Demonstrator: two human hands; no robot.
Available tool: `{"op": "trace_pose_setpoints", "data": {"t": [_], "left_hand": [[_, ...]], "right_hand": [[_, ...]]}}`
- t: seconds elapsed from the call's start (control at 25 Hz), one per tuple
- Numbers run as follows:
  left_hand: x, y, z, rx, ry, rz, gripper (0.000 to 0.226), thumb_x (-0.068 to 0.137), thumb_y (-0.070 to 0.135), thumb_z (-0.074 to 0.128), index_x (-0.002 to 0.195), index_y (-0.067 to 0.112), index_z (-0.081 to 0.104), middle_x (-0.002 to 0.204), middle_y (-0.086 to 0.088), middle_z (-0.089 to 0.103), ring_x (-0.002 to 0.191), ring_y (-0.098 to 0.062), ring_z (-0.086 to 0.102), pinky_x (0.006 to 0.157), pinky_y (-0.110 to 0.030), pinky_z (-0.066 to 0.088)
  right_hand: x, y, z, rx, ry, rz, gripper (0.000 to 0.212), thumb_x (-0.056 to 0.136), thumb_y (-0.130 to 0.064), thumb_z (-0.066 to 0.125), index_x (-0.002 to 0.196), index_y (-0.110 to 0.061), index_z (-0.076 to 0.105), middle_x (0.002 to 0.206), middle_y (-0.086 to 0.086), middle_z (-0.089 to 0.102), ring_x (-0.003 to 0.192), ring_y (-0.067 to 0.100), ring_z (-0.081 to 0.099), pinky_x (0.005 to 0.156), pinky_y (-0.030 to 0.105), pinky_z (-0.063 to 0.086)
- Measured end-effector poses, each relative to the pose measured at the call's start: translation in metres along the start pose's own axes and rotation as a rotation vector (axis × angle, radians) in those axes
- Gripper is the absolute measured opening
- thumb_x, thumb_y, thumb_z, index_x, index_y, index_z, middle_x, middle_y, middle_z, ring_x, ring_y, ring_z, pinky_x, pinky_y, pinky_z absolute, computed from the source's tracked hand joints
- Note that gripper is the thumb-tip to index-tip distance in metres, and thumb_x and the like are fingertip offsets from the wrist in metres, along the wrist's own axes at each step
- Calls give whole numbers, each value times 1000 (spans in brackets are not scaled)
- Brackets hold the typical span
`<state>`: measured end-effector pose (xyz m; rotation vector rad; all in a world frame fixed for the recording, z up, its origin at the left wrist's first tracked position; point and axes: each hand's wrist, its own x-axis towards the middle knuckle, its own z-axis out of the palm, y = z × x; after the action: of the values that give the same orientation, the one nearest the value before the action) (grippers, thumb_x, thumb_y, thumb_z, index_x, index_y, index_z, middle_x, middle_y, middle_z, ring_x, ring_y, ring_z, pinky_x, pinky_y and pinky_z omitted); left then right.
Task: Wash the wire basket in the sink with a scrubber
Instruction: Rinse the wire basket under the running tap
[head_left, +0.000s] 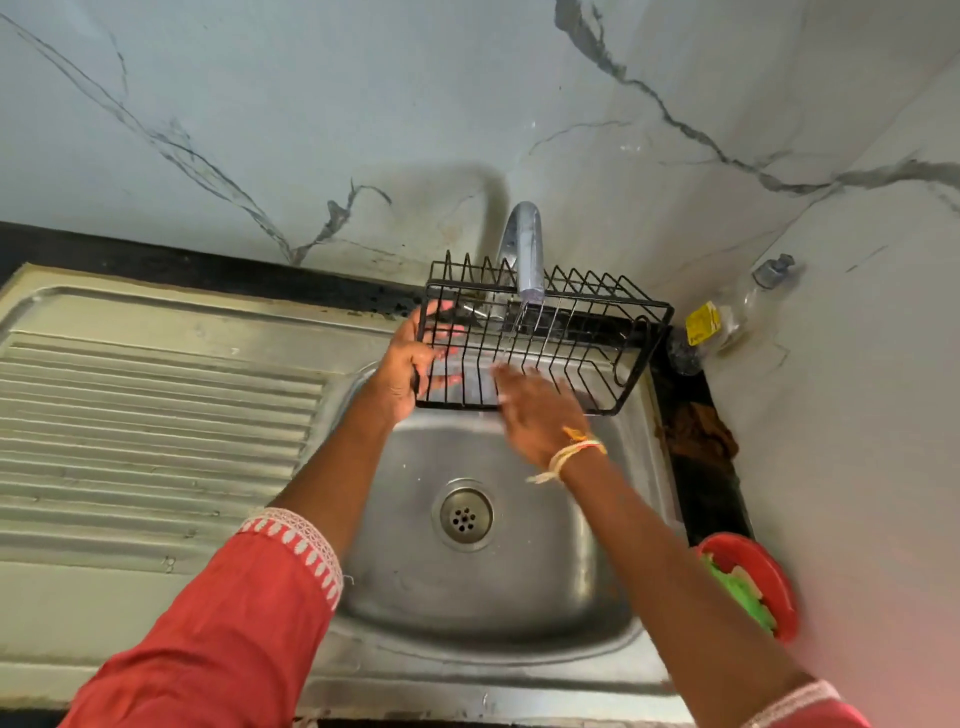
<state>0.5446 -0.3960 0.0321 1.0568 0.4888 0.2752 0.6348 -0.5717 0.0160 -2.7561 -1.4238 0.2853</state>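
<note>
Wire basket (545, 343), black and rectangular, hangs over the far part of the steel sink (519, 597), tilted with its open side toward the person and lifted off the basin floor. The left hand (402, 364) grips its left end, fingers curled round the end wires and showing through the grid. The right hand (535, 410) lies flat against the near lower edge of the basket, fingers stretched out and loosely spread, holding nothing; it is blurred, so the exact contact is hard to tell. A pale thread bracelet (569, 454) circles the right wrist, and red sleeves (234, 623) with white lace cuffs cover both forearms.

Just beyond the hands, the tap (524, 249) arches over the basket's back rim, and a thin stream of water (519, 322) falls from its spout through the wires between the two hands. Below the hands, nearer the person, the round drain (466, 514) sits in the basin floor. Out past the left hand runs the ribbed draining board (156, 426). Beyond the right hand, in the corner against the marbled wall (260, 104), stands a clear bottle (737, 312) with a yellow label, and nearer, a brown cloth (698, 431) lies on the dark counter. Close by the right forearm a red bowl (769, 577) holds a green scrubber (737, 592).
</note>
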Motion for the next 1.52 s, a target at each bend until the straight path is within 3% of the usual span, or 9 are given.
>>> {"op": "trace_pose_setpoints", "data": {"t": [0.16, 0.36, 0.44, 0.6, 0.8, 1.08, 1.28, 1.4, 1.52], "left_hand": [[1, -5, -2, -6, 13, -21, 88, 45, 4, 39, 130, 22, 52, 113, -8, 60, 103, -24, 55, 89, -53, 49], [3, -6, 6, -3, 47, 48, 85, 47, 2, 38, 130, 13, 50, 115, -16, 58, 106, -25, 57, 88, -36, 49], [5, 4, -8, 10, 45, 31, 87, 47, 4, 40, 132, 19, 50, 118, -11, 57, 108, -25, 56, 87, -43, 53], [7, 6, -22, -7, 53, 29, 92, 45, 6, 40, 134, 25, 50, 118, -7, 58, 115, -28, 53, 96, -61, 46], [8, 6, -15, 7, 54, 83, 93, 46, 4, 38, 137, 19, 47, 114, -7, 59, 111, -29, 51, 85, -47, 48], [-3, 10, -30, -37, 50, 20, 88, 48, 4, 39, 132, 26, 51, 121, -7, 58, 114, -27, 54, 93, -55, 48], [-9, 2, -12, -40, 41, 27, 88, 47, 2, 37, 134, 11, 48, 108, -9, 62, 99, -23, 58, 71, -29, 53], [-15, 8, -36, -64, 41, -30, 87, 42, 3, 38, 126, 21, 52, 104, -6, 61, 92, -21, 58, 72, -36, 53], [-16, 3, -53, -112, 48, -48, 92, 37, 7, 41, 126, 25, 55, 107, -6, 60, 94, -21, 59, 86, -51, 48]], "right_hand": [[-8, 0, 11, -48, 11, 418, 68, 96, -51, 10, 150, -11, 23, 156, 16, 22, 145, 31, 14, 117, 49, 14], [-5, -76, 11, 65, 32, -133, 62, 96, -39, 27, 150, -10, 21, 157, 9, 23, 146, 21, 16, 117, 53, 13], [-8, -33, 11, 71, 99, -72, 59, 97, -41, 25, 152, -18, 21, 158, 1, 22, 146, 15, 14, 119, 48, 10], [-11, -10, 15, 5, 136, 411, 69, 93, -49, 5, 152, -14, 15, 159, 8, 12, 147, 27, 6, 118, 49, 8], [-4, -84, 13, 90, 112, -132, 69, 91, -46, 11, 151, -14, 24, 156, 7, 25, 145, 23, 20, 118, 47, 11], [0, -12, 11, -31, 100, 440, 69, 94, -47, 8, 151, -9, 19, 156, 16, 21, 145, 30, 16, 118, 44, 12], [22, -88, 12, 52, -9, 9, 56, 97, -44, 21, 150, -28, 22, 150, 31, 24, 142, 40, 19, 114, 48, 19], [10, -37, 14, 39, 12, -230, 52, 97, -49, 26, 148, -38, 25, 154, 11, 29, 143, 27, 23, 114, 47, 16], [-6, 5, 14, -89, 60, 100, 75, 89, -72, 17, 150, -29, 23, 156, 5, 26, 145, 27, 19, 118, 46, 14]]}}
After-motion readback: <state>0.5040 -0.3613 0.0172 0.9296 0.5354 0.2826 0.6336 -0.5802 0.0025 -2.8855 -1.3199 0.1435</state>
